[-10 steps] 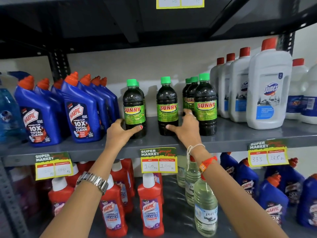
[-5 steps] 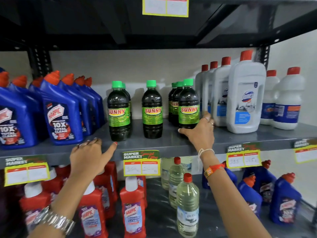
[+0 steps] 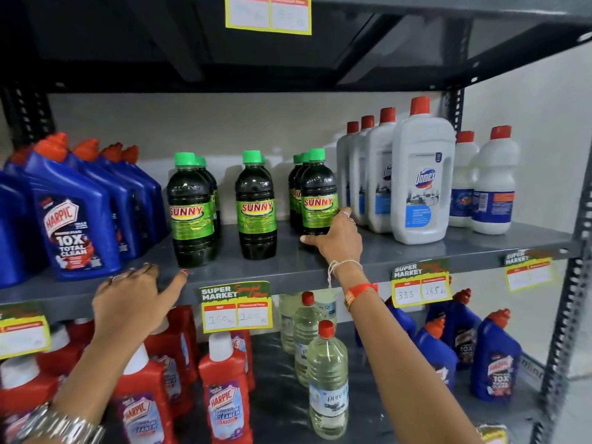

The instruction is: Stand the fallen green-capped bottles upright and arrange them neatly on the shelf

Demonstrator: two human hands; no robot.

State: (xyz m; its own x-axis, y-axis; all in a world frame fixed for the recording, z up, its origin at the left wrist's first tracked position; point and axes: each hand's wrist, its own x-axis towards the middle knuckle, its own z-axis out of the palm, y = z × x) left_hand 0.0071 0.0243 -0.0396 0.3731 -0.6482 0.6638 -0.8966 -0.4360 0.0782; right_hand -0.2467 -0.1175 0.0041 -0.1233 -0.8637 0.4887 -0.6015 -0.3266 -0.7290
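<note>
Dark green-capped SUNNY bottles stand upright in three short rows on the grey shelf [image 3: 416, 251]. The left row's front bottle [image 3: 191, 216] and the middle row's front bottle [image 3: 255, 209] stand free. My right hand [image 3: 336, 240] wraps the base of the right row's front bottle [image 3: 318, 195], thumb along the shelf in front of it. My left hand [image 3: 137, 296] rests on the shelf's front edge below the left row, fingers spread, holding nothing.
Blue Harpic bottles [image 3: 72, 219] crowd the shelf's left side and white Domex bottles [image 3: 419, 177] its right. Price tags [image 3: 237, 306] hang on the shelf lip. Red Harpic bottles [image 3: 224, 392] and clear bottles [image 3: 326, 376] fill the shelf below.
My left hand let go of the left bottle and dropped to the shelf edge. My right hand shifted from the middle bottle to the right row's front bottle. The view swung right.
</note>
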